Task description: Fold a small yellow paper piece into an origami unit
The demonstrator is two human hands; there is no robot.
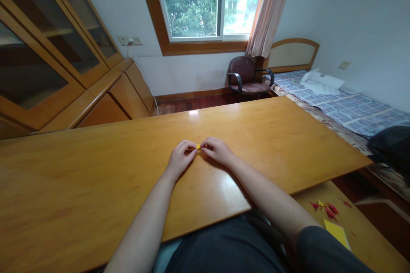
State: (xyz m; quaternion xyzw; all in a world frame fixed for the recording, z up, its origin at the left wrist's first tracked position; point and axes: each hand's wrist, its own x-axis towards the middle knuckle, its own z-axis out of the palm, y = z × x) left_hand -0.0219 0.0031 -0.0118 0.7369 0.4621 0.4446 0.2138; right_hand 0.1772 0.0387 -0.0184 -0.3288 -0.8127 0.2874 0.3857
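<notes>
Left hand (pixel 179 158) and right hand (pixel 220 152) are pinching 1 small yellow paper piece (pixel 198 146) at the middle of the wooden table (pixel 96 170).
Left fingertips are clamping its left end, right fingertips are gripping its right end. Near right, red folded bits (pixel 326 210) and 1 yellow sheet (pixel 336 232) are lying on a lower table (pixel 368 243).

The glossy wooden counter (pixel 96 170) carries a small yellow paper piece (pixel 198 146); at four o'clock, a lower counter (pixel 368 239) holds red paper bits (pixel 329 210).
</notes>
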